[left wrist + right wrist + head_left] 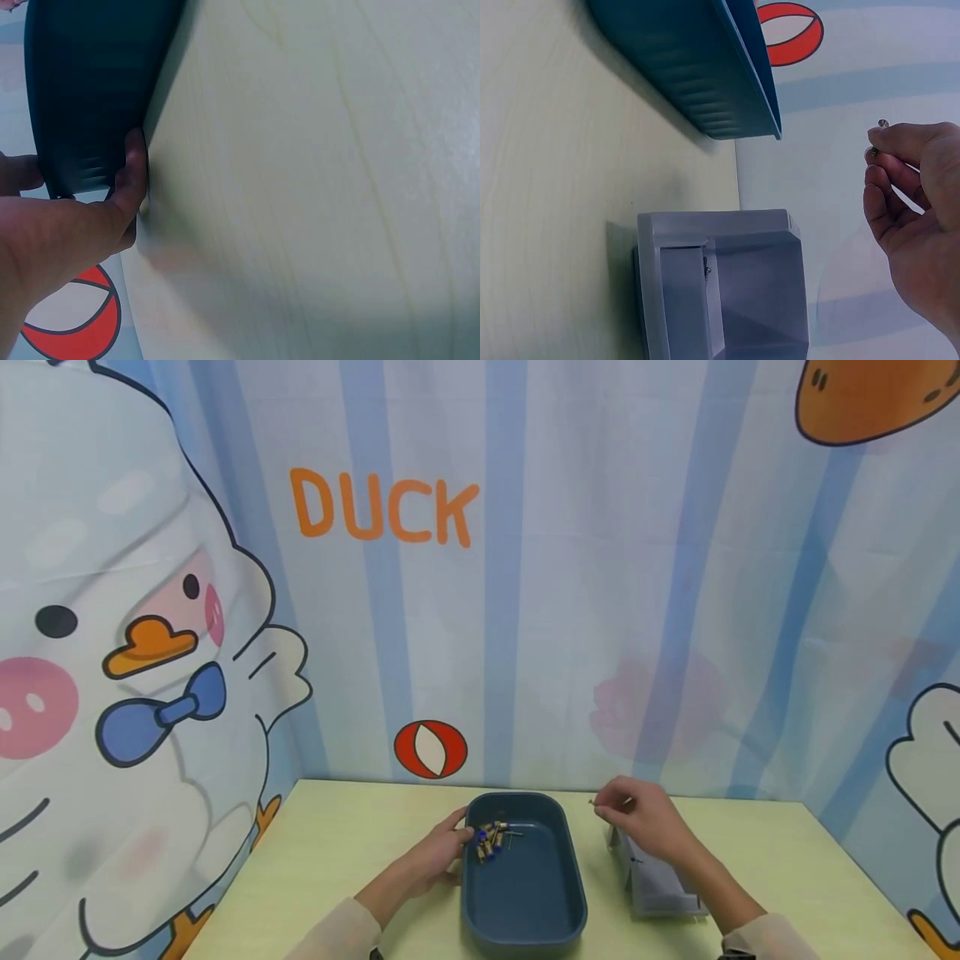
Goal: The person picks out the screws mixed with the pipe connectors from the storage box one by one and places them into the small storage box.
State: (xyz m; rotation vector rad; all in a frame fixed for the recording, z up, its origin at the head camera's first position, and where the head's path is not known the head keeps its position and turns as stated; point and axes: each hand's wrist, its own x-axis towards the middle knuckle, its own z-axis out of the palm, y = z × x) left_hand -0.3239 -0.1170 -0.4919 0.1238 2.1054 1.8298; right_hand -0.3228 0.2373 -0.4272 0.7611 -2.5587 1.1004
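My left hand (437, 858) grips the left side of a deep dark-blue plastic bin (532, 906), thumb at the rim and fingers beneath. Inside the bin, a small heap of brass-coloured and blue pieces (490, 843) lies toward the far left, too small to name. Above the far end of a grey divided tray (660, 900), my right hand (648, 821) pinches a tiny metal screw (883, 124) between thumb and forefinger. The right wrist view shows the screw's round head poking out. A small dark screw-like piece (707, 271) lies in the grey tray.
Both containers stand on a pale wood-grain table (337, 843), the bin left of the tray with a gap between. Behind the table hangs a printed curtain (555, 610) with duck pictures, close to the table's far edge.
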